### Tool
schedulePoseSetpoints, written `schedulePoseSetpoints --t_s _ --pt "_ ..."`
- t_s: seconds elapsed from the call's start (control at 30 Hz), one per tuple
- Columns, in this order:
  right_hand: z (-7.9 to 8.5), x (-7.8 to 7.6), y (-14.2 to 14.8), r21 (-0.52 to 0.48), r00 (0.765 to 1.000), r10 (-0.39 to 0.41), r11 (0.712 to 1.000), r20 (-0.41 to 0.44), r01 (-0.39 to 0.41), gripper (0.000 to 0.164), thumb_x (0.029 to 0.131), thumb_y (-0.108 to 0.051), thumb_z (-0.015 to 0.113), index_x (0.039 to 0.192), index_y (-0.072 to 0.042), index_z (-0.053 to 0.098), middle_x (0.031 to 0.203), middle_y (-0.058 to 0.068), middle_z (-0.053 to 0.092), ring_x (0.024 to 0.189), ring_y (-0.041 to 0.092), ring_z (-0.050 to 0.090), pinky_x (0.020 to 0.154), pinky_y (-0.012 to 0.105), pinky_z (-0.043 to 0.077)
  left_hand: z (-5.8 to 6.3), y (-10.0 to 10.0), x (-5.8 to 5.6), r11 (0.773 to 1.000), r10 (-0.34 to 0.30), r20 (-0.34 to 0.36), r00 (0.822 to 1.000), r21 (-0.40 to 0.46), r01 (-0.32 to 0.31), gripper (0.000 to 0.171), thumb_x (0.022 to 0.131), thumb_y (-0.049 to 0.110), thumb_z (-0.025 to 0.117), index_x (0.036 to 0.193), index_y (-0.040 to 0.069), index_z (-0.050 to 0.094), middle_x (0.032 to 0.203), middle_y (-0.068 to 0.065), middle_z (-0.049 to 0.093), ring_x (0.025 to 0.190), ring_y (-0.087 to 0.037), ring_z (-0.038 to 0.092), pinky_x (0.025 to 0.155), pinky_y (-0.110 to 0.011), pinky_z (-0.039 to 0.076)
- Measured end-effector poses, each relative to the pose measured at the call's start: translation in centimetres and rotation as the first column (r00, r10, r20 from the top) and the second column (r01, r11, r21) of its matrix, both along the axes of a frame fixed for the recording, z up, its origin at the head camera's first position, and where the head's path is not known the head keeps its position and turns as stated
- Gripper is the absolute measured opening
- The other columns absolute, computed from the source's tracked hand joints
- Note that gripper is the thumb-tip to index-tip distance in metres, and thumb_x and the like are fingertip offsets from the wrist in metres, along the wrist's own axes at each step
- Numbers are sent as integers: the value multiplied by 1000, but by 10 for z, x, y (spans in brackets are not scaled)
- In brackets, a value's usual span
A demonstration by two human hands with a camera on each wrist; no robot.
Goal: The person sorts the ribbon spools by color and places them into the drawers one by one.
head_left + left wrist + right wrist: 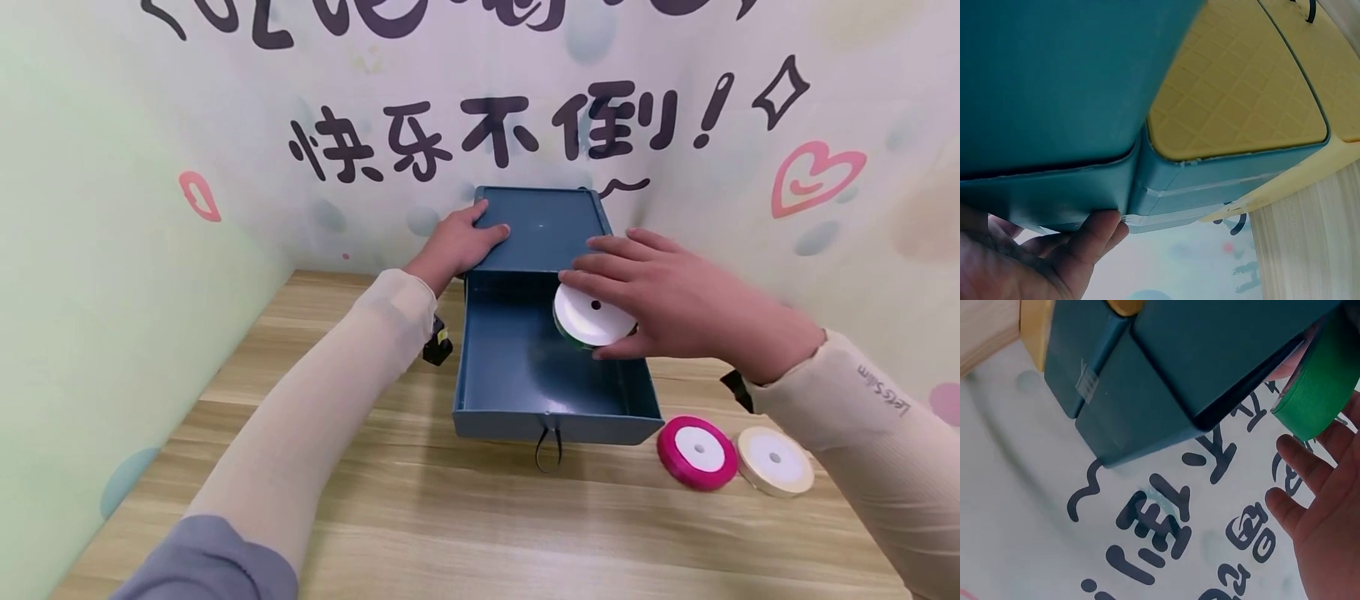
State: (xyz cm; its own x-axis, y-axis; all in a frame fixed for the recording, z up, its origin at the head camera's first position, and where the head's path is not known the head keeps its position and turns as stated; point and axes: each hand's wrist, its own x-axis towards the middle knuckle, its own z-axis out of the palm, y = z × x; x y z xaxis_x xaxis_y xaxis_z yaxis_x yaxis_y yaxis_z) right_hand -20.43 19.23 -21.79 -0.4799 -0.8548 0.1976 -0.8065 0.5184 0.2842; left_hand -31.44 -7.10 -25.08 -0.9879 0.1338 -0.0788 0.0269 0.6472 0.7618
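Observation:
A dark blue box (542,223) stands by the wall with its drawer (547,425) pulled out toward me, a black loop hanging from its front. At the box's top left edge is my left hand (459,243); its thumb lies over the top and fingers hold the side (1094,234). My right hand (667,296) holds a ribbon roll (588,321) above the drawer's right half, thumb and fingers around its rim. White on its face, the roll shows green ribbon (1325,387) in the right wrist view. The visible drawer floor is bare.
Right of the drawer, a magenta ribbon roll (697,454) and a cream ribbon roll (776,460) lie on the wooden table (480,533). Yellow patterned panels (1241,81) belong to the unit below the blue drawer. The printed wall (420,75) rises behind the box.

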Motion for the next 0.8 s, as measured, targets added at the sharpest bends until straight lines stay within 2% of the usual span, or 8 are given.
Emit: schedulePoseSetpoints --t_s 0.47,0.8 --pt "-20 -4 -23 35 998 12 999 64 -14 85 78 -60 76 146 -17 51 143 10 54 137 37 40 111 60 29 0 0 0 1000 14 6 1000 -20 -14 71 101 49 51 160 28 18 165 -2 19 149 -22 20 118 -39 24" --pt "-32 -6 -26 64 998 17 998 66 -21 83 80 -62 72 147 -17 50 144 9 53 139 35 37 112 59 27 -2 -1 -2 1000 12 1 1000 -23 -12 71 101 50 51 160 28 18 165 -2 19 149 -23 20 118 -41 24"
